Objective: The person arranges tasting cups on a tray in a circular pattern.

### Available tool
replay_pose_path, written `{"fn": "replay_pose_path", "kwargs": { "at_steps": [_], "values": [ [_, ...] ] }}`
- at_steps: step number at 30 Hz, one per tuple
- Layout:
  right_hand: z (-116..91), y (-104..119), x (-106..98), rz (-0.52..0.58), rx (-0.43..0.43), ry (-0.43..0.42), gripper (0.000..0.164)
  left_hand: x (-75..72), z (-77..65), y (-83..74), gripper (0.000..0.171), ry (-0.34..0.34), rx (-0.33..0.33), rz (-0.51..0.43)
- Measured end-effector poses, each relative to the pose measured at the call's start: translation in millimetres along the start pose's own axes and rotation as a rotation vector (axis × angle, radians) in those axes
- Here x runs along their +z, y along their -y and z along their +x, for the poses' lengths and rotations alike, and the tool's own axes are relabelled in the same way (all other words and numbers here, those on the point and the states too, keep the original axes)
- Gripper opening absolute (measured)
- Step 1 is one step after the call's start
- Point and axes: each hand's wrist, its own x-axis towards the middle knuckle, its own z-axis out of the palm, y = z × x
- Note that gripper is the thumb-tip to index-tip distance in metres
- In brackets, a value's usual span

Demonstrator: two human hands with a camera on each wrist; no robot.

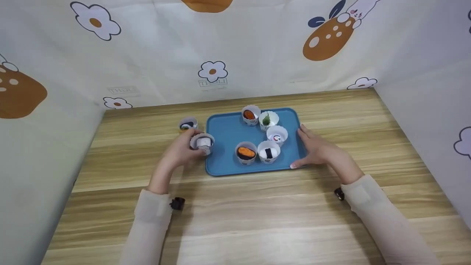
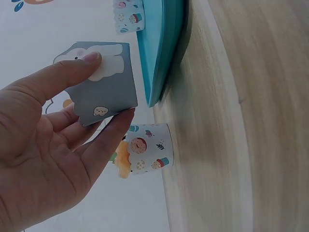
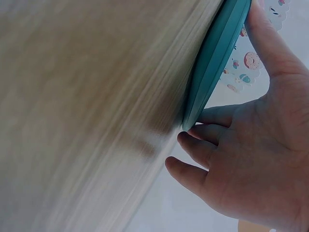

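Note:
My left hand (image 1: 180, 147) grips a grey paper cup (image 2: 113, 89) with a white bear print, thumb on one side and fingers on the other. Something white shows inside it in the head view, where the cup overlaps the left rim of the blue tray (image 1: 224, 138). Spread around the tray's right front corner, my right hand (image 1: 318, 147) touches its edge with thumb and fingertips. Toy-like sushi pieces sit in several paper cups on the tray, among them an orange-topped one (image 1: 246, 152) and a white one with a dark band (image 1: 269, 152).
Another patterned paper cup (image 2: 152, 147) stands on the wooden table (image 1: 257, 213), left of the tray and just beyond my left hand. A cup with red topping (image 1: 251, 115) and one with a green leaf (image 1: 268, 120) stand at the tray's back. Printed cloth (image 1: 154, 55) borders the table.

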Motion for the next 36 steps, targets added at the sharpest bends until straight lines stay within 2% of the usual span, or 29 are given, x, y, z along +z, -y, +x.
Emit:
{"fn": "replay_pose_path", "kwargs": {
  "at_steps": [14,36],
  "values": [
    [-0.7,0.1,-0.3,0.013,-0.003,-0.007,0.133,7.9,13.0,-13.1,0.056,-0.009,0.029,0.027],
    [-1.0,0.5,-0.9,-0.006,0.001,-0.006,0.133,24.1,35.2,-27.4,0.056,0.041,0.006,0.045]
  ]
}}
